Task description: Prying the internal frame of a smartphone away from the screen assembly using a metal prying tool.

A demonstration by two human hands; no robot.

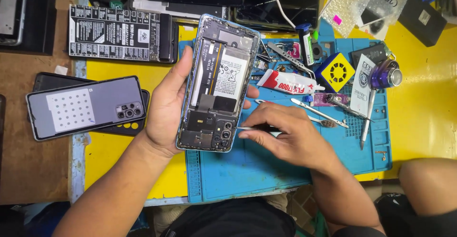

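- Your left hand (166, 108) is grasping the opened phone (218, 82) by its edges, above the blue mat (266, 170).
- Your right hand (285, 132) pinches a thin metal tool (247, 128); its tip touches the phone's lower side at 9 o'clock from this hand.
- A glue tube (288, 82) lies at 12 o'clock.

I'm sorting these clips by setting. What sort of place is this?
Most likely a phone repair bench. The left hand holds an opened phone with its battery and boards bare, over a blue work mat strewn with tweezers and a glue tube.
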